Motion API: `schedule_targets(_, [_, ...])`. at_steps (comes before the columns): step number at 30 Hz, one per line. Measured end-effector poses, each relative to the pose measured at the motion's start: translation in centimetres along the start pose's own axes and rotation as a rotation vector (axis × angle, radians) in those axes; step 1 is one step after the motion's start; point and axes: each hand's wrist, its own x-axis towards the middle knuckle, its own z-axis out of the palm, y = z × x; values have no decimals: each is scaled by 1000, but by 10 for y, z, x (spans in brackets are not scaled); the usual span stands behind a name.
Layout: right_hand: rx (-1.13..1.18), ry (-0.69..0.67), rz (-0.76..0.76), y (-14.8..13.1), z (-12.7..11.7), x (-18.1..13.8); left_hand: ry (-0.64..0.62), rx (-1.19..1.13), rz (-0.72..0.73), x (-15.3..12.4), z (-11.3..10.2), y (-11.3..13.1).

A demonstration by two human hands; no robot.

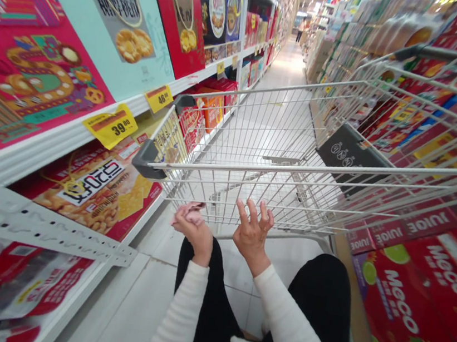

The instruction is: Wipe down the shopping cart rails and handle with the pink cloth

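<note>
My left hand (192, 223) is closed around a small pink object, held low just behind the wire shopping cart (257, 141). My right hand (253, 230) is beside it with fingers spread apart and raised, holding nothing, close to the cart's rear wire wall. Both arms wear white sleeves. The cart's basket looks empty and tilts across the aisle in front of me.
Shelves of boxed biscuits (95, 187) with yellow price tags (111, 126) line the left. Red juice cartons (418, 297) are stacked at the right. The tiled aisle (287, 61) runs ahead, with a person (301, 28) standing far down it.
</note>
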Motion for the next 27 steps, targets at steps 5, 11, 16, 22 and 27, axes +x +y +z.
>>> schedule_targets(5, [11, -32, -15, 1, -2, -1, -84, -22, 120, -37, 9, 27])
schedule_targets(11, [5, -36, -24, 2, -5, -1, 173, -43, 260, -7, 2, 42])
schedule_targets(16, [-15, -14, -23, 1, -5, -3, 58, 81, 401, -8, 18, 59])
schedule_targets(22, [-30, -19, -63, 5, -9, -2, 34, 94, 567, 11, 2, 37])
schedule_targets(27, [-17, -25, -43, 2, -10, -3, 300, 71, 172, 45, -14, 27])
